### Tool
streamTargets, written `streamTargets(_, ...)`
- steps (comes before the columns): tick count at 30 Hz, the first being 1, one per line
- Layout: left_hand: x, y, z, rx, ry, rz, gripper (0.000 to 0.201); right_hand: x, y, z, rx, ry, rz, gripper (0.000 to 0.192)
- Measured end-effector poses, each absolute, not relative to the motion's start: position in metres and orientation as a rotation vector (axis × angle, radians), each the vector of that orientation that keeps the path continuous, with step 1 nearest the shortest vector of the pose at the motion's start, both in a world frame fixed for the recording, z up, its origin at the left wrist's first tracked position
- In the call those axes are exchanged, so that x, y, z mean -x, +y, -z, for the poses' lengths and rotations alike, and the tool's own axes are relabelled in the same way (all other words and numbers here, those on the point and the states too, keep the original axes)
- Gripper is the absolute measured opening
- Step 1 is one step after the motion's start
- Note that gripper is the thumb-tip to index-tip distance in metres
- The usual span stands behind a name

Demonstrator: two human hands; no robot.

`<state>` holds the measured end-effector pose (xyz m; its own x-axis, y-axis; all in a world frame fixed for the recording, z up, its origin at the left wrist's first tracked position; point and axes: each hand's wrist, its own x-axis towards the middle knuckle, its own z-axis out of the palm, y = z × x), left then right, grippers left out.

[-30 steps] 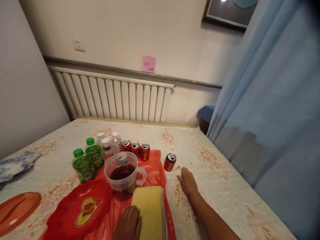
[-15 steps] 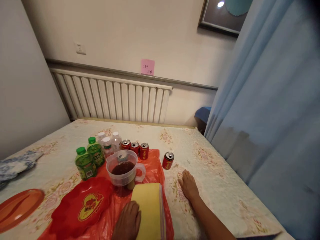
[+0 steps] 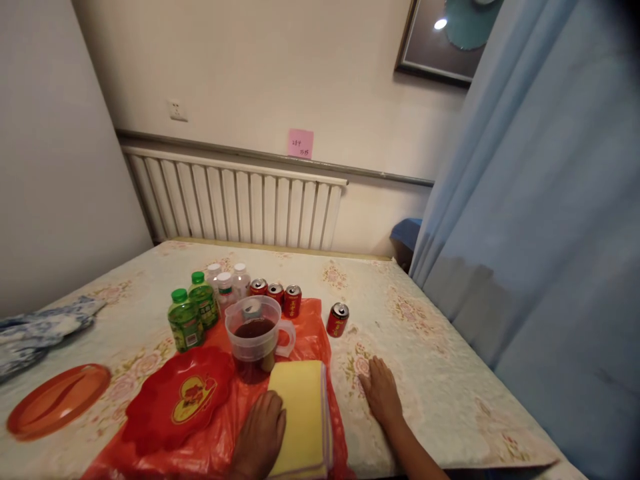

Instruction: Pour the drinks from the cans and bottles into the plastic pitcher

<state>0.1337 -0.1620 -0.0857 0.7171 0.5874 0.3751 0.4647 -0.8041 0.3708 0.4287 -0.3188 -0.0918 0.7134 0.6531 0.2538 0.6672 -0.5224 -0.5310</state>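
Observation:
My left hand [image 3: 260,437] lies palm down on the left edge of a folded yellow cloth [image 3: 303,417], which rests on a red plastic bag [image 3: 215,440]. My right hand [image 3: 383,397] lies flat on the floral table cover [image 3: 430,347], fingers apart, holding nothing, to the right of the cloth. Just beyond the cloth stands a clear plastic jug [image 3: 256,337] with dark liquid in it. A single red can [image 3: 337,320] stands apart, beyond my right hand.
Three red cans [image 3: 276,293], clear bottles [image 3: 227,285] and two green bottles [image 3: 193,315] stand behind the jug. A red plate [image 3: 177,403] and an orange tray [image 3: 57,400] lie left, beside a blue-white cloth [image 3: 35,330]. A radiator [image 3: 235,203] lines the wall; a blue curtain [image 3: 540,233] hangs right.
My right hand has slid back toward me, away from the single can. The view has shifted so everything sits slightly further right. My left hand stays on the cloth.

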Motion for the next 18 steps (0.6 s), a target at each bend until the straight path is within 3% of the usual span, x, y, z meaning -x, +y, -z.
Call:
streamTargets(5, -0.133, -0.165, 0.082, -2.67, 0.851, -0.695, 0.017, -0.409, -0.333, 0.07, 2.096, -0.818, -0.118, 0.035)
streamTargets(8, -0.133, -0.167, 0.08, -2.663, 0.873, -0.67, 0.017, -0.397, -0.335, 0.043, 1.962, -0.724, -0.187, 0.029)
streamTargets(12, -0.133, -0.169, 0.078, -2.663, 0.889, -0.654, 0.017, -0.371, -0.339, -0.038, 1.725, -0.711, -0.208, 0.029)
streamTargets(16, -0.132, -0.172, 0.077, -2.67, 0.897, -0.637, 0.016, -0.332, -0.377, -0.133, 1.214, -0.789, -0.332, 0.033)
streamTargets(18, -0.131, -0.173, 0.077, -2.671, 0.91, -0.63, 0.016, -0.317, -0.407, -0.154, 1.134, -0.809, -0.301, 0.019)
